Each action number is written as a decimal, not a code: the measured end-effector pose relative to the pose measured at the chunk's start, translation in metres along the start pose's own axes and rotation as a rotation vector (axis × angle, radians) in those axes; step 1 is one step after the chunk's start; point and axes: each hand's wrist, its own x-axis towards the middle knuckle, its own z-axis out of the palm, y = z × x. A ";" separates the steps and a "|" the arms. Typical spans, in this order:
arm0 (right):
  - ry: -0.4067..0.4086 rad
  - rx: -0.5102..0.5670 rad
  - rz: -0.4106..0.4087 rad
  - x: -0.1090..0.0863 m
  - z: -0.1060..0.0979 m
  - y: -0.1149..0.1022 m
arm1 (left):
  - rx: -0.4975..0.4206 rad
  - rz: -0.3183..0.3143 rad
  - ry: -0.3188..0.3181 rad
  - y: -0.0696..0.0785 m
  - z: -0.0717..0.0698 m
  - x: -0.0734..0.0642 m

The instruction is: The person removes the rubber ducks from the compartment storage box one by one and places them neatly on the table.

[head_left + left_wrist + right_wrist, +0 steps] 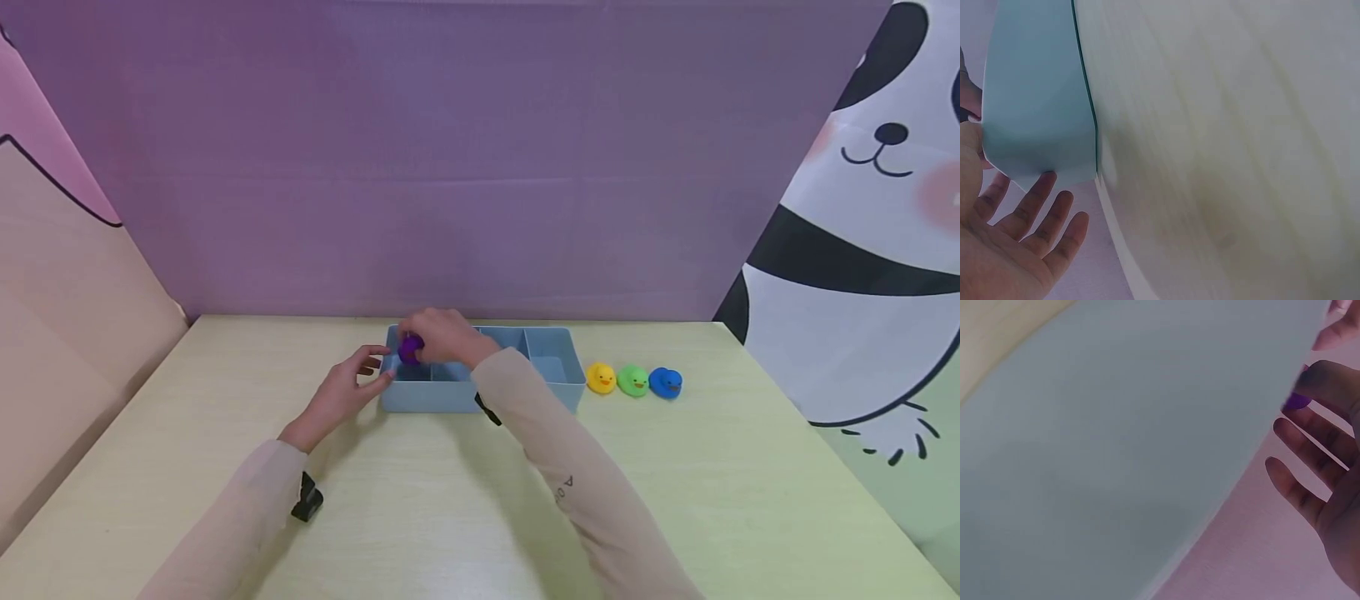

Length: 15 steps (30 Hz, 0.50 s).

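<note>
A light blue divided box (442, 400) stands near the table's back edge. Over its left compartment my right hand (446, 337) pinches a small purple rubber duck (409, 350), partly hidden by the fingers. In the right wrist view the purple duck (1299, 401) shows between thumb and index finger, just past the box wall (1122, 425), while the other fingers spread out. My left hand (341, 393) is at the box's left end, thumb and fingers apart around the corner. The left wrist view has its relaxed fingers (1035, 203) right at the box's end wall (1041, 137).
To the right of the box sit a yellow rubber duck (601, 378), a green one (633, 381) and a blue one (666, 382) in a row. Behind the pale wooden table (420, 517) rises a purple backdrop (465, 167), with a printed panda panel (862, 333) at right.
</note>
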 end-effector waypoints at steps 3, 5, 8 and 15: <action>0.006 0.006 -0.012 -0.001 -0.004 0.000 | 0.001 0.000 0.003 0.000 0.000 0.000; 0.015 0.003 -0.018 -0.002 -0.006 0.000 | 0.004 0.002 0.006 -0.001 0.000 0.000; 0.036 0.005 -0.024 -0.004 -0.009 0.001 | 0.005 0.005 0.007 -0.001 0.000 0.001; 0.054 0.007 -0.035 -0.011 -0.019 -0.001 | 0.007 0.006 0.007 -0.001 0.000 0.001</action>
